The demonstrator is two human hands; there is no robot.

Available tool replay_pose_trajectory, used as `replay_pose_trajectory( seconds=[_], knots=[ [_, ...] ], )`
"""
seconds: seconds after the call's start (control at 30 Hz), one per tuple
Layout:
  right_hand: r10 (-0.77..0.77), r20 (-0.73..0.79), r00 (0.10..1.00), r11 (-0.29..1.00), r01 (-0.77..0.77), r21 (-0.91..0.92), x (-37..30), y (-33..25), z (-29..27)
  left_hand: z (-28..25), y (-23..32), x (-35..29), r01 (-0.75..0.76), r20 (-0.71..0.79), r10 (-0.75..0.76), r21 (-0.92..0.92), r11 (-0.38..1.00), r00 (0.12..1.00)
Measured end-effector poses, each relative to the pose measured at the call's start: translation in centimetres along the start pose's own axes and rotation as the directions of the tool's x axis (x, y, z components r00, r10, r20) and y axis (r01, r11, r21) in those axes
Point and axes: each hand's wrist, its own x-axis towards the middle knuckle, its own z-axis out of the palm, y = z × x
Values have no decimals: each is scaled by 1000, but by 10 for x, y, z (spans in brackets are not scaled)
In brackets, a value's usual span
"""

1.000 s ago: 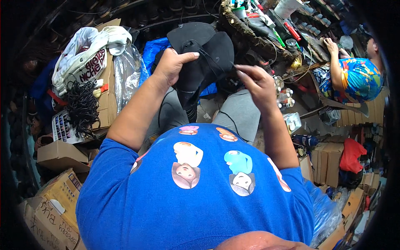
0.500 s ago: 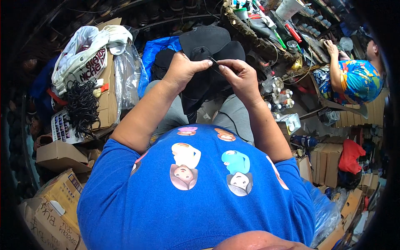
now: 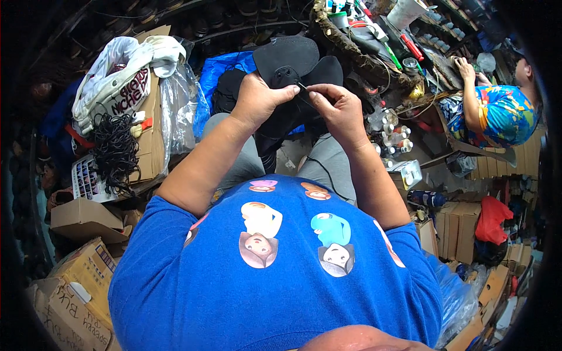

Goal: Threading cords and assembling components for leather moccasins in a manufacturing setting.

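Note:
In front of my knees hang black shoe uppers [image 3: 290, 54], broad flaps with small eyelets near the middle of the top one. My left hand [image 3: 257, 100] is closed on the edge of that top piece, its thumb stretched toward the eyelets. Thumb and forefinger of my right hand [image 3: 336, 110] pinch a thin black lace close to the left thumb tip. The lace tip is too small to make out clearly. A length of black cord [image 3: 328, 174] lies across my right thigh; whether it joins the pinched lace I cannot tell.
At left, a bundle of black laces [image 3: 117, 149] and a white cloth bag [image 3: 105, 64] rest by cardboard. A cluttered workbench [image 3: 366, 52] stands front right, with small bottles [image 3: 395, 137] below it. Another person [image 3: 497, 111] works at far right. Cardboard boxes [image 3: 88, 219] sit at lower left.
The shoe uppers have tilted and shifted slightly, uncovering more floor between my knees. Both hands keep nearly the same place and grip.

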Motion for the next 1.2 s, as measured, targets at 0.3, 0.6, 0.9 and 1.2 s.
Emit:
replay_pose_trajectory(
  seconds=[0.3, 0.6, 0.9, 1.2],
  knots=[
    [-21, -76, 997, 987, 9, -160, -5, -4, 1, 7, -4, -10, -512, 140, 568, 640, 574, 811],
    [-18, 24, 1000, 854, 3, 520, -20, 11, -4, 6, 21, -14, -771, 427, 726, 597, 221, 539],
    [72, 45, 996, 731, -84, 677, -27, 7, -2, 14, 22, -22, -748, 350, 716, 560, 356, 603],
    [-94, -7, 996, 987, 94, 129, -34, 1, -10, 10, 29, -21, -760, 401, 722, 594, 263, 563]
  ],
)
